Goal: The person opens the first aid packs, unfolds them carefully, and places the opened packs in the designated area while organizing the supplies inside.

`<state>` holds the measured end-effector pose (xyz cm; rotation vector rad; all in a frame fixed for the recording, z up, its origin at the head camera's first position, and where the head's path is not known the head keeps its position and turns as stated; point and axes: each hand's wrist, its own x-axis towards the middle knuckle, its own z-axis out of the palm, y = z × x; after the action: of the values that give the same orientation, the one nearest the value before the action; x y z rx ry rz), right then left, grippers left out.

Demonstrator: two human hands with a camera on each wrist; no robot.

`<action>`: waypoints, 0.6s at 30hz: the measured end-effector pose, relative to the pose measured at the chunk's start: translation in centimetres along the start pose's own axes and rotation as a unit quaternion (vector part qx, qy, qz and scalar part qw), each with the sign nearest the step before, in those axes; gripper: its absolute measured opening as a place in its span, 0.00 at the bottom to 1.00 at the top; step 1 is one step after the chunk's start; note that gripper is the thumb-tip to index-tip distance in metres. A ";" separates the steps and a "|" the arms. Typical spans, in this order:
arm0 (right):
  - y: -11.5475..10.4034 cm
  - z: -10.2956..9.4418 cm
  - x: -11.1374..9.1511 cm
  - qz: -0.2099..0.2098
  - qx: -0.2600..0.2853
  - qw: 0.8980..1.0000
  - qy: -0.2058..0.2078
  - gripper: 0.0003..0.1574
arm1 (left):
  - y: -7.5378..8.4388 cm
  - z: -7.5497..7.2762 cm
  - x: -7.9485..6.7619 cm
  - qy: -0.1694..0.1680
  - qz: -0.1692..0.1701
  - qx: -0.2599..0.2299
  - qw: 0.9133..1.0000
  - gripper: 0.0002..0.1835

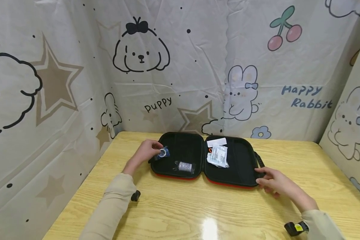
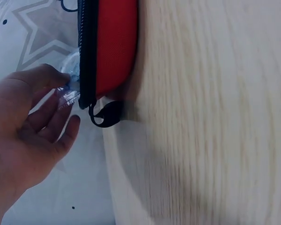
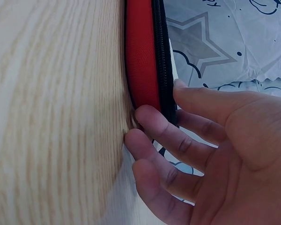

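An unfolded zip case (image 1: 180,146), black inside and red outside, lies on the table. At its left side my left hand (image 1: 147,151) pinches a small clear-and-blue plastic packet (image 1: 165,152) with a white ring-shaped roll in it. The left wrist view shows this packet (image 2: 71,86) between thumb and fingers, partly behind the case rim. My right hand (image 1: 274,181) holds the case's near right corner. In the right wrist view the thumb lies on the black zip rim (image 3: 166,89) and fingers touch the red side (image 3: 143,61).
A wrapped white roll, likely bandage (image 1: 185,166), lies in the case's left half. White packets (image 1: 218,156) and a white strip (image 1: 216,142) sit in the right half. A black strap (image 1: 259,160) is on the right edge. A printed curtain (image 1: 174,83) hangs behind the wooden table (image 1: 174,206).
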<state>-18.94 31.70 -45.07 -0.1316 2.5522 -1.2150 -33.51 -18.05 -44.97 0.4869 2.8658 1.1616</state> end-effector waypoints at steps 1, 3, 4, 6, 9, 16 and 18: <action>0.0 0.0 0.0 0.000 -0.001 1.000 0.001 0.40 | 0.0 0.1 0.1 -0.004 0.000 0.004 1.000 0.11; -0.1 0.0 0.0 0.001 -0.003 1.000 0.002 0.40 | 0.1 0.3 0.2 -0.012 0.003 0.016 1.000 0.11; -0.1 0.0 0.0 0.001 -0.003 1.000 0.003 0.40 | 0.0 0.4 0.2 -0.016 0.003 0.025 1.000 0.11; -0.1 0.1 0.0 0.003 -0.003 1.000 0.003 0.40 | 0.0 0.7 0.2 -0.017 0.006 0.046 0.999 0.11; -0.1 0.1 0.0 0.001 0.001 1.000 0.002 0.39 | 0.2 1.1 0.2 -0.011 0.010 0.095 0.995 0.10; 0.0 0.0 0.1 0.007 0.005 1.000 -0.002 0.40 | 1.1 2.1 0.2 -0.019 0.017 0.184 0.983 0.10; 0.0 0.0 0.1 0.007 0.006 1.000 -0.002 0.40 | 1.3 2.4 0.3 -0.020 0.015 0.193 0.981 0.10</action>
<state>-19.02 31.66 -45.06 -0.1123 2.5372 -1.2234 -33.12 -15.48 -45.81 0.5533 3.0613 0.5849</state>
